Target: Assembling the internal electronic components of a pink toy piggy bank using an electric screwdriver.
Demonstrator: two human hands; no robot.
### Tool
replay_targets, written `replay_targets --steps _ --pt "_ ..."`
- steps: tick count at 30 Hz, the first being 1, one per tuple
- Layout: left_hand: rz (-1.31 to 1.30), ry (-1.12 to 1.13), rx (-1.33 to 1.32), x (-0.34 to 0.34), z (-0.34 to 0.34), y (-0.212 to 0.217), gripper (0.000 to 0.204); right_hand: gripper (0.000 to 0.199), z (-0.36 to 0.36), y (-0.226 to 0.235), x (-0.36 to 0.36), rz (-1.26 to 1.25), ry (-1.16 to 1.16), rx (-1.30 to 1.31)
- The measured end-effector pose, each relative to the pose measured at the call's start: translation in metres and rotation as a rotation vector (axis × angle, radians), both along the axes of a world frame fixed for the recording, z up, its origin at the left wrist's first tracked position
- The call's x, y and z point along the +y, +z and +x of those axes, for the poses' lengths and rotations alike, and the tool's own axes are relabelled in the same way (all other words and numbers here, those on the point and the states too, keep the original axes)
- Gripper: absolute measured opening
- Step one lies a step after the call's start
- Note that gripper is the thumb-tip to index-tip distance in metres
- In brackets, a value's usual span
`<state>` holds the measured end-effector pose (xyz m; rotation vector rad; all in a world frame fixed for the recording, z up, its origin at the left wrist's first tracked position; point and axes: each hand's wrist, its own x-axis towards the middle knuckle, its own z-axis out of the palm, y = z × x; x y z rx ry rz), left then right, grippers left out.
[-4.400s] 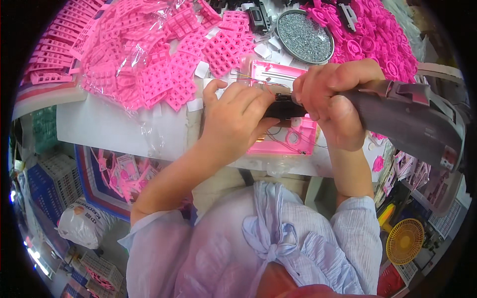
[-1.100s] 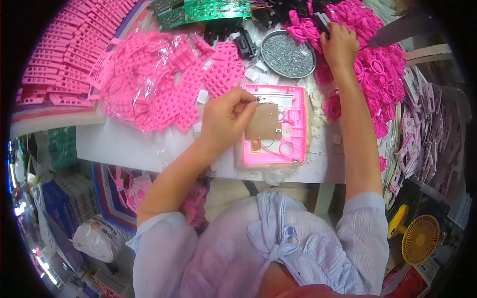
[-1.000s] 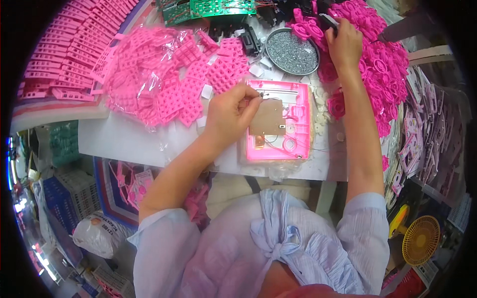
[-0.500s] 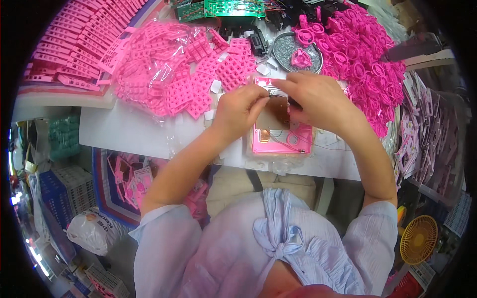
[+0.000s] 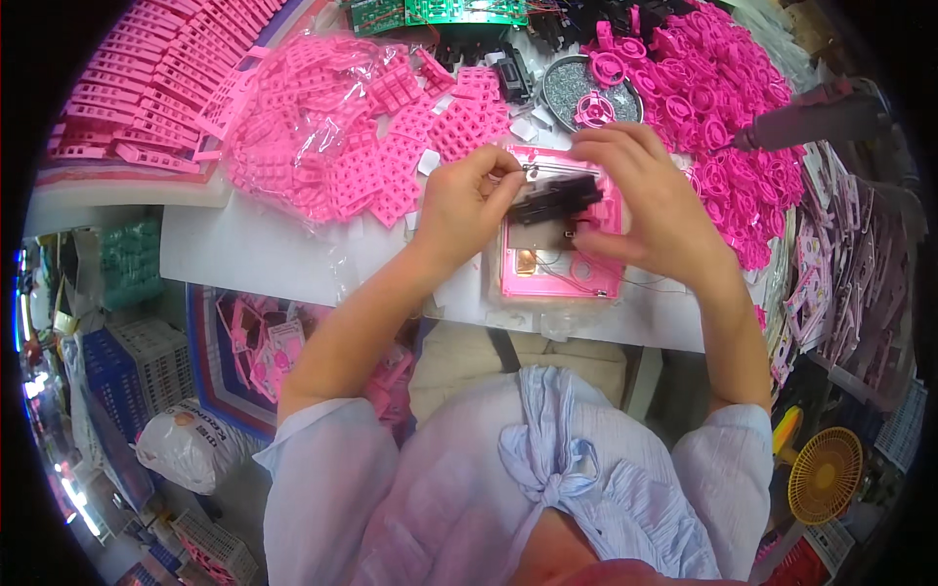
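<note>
In front of me lies a pink plastic casing (image 5: 557,285), with thin wires and a small copper-coloured square in its lower part. Over its upper half a black plastic part (image 5: 557,199) sits tilted and blurred by motion. My left hand (image 5: 467,203) is at the casing's upper left, thumb and forefinger pinched beside the black part's left end; what they pinch is too small to make out. On the right side, my right hand (image 5: 657,200) arches over the casing's edge with fingers and thumb apart, around the black part's right end, apparently holding nothing.
Beyond the casing stand a round dish of small metal bits (image 5: 559,90), a heap of pink ring parts (image 5: 728,107) and bagged pink grid pieces (image 5: 313,137). A dark pen-shaped power screwdriver (image 5: 816,122) juts in from the right. Green circuit boards (image 5: 464,12) lie at the back.
The black part has come into view over the casing, turned aslant. My right hand has shifted right and its fingers have spread. My left hand stays pinched. The screwdriver reaches further in.
</note>
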<state>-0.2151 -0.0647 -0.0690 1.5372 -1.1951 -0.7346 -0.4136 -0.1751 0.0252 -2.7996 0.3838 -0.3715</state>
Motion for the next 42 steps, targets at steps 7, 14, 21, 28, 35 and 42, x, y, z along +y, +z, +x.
replay_targets --steps 7,14,21,28,35,42 --pt "-0.049 -0.184 -0.157 -0.01 0.005 0.007 0.01 0.049 -0.027 -0.058 -0.021 0.126 -0.002 -0.115" --pt "-0.197 -0.449 -0.5 -0.024 0.02 0.027 0.011 0.039 -0.026 -0.048 -0.021 0.109 0.053 -0.047" --pt "-0.227 -0.665 -0.622 -0.036 0.035 0.039 0.013 0.045 -0.024 -0.048 -0.018 0.231 0.067 -0.047" --pt "-0.242 -0.675 -0.745 -0.034 0.026 0.037 0.016 0.047 -0.018 -0.048 -0.011 0.272 0.103 -0.051" --pt "-0.174 -0.432 -0.61 0.003 0.006 0.03 0.018 0.044 -0.011 -0.038 -0.004 0.136 0.091 0.071" --pt "0.292 -0.334 -0.106 -0.021 0.006 0.032 0.016 0.039 -0.006 -0.03 0.017 0.008 -0.017 0.14"
